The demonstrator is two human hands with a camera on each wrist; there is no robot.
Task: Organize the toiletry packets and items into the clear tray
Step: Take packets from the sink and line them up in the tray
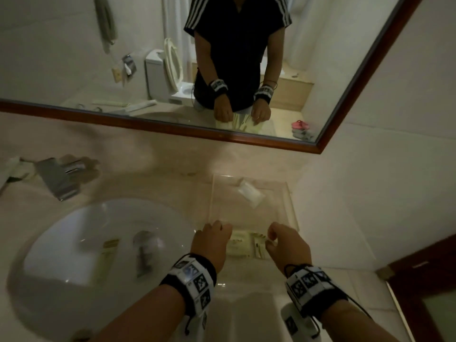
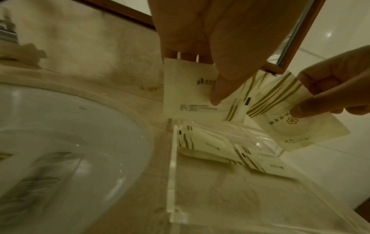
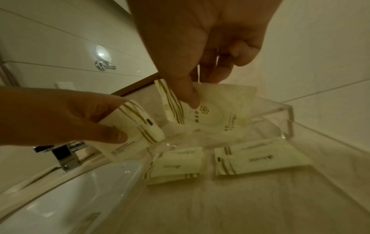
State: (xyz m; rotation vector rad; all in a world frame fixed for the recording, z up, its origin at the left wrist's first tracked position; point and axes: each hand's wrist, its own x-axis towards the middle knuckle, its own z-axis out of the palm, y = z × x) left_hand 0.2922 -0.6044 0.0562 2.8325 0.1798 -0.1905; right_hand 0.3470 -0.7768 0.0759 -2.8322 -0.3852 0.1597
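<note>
A clear acrylic tray (image 1: 288, 193) stands on the counter right of the sink. My left hand (image 1: 213, 239) pinches a cream toiletry packet (image 2: 190, 91) with gold stripes above the tray's near end. Beside it, my right hand (image 1: 286, 240) pinches a second cream packet (image 3: 212, 109) printed with a flower logo. Two more cream packets (image 3: 176, 166) (image 3: 258, 158) lie flat on the tray's floor below the hands. A small clear-wrapped white item (image 1: 249, 192) lies at the tray's far end.
The white sink basin (image 1: 81, 230) lies left of the tray, with a gold-striped tube (image 1: 108, 253) and a clear-wrapped item (image 1: 145, 253) inside. A chrome faucet (image 1: 59, 176) stands behind it. More packets (image 1: 9, 171) rest at the far left. The mirror (image 1: 318, 144) and a wall close off the back and right.
</note>
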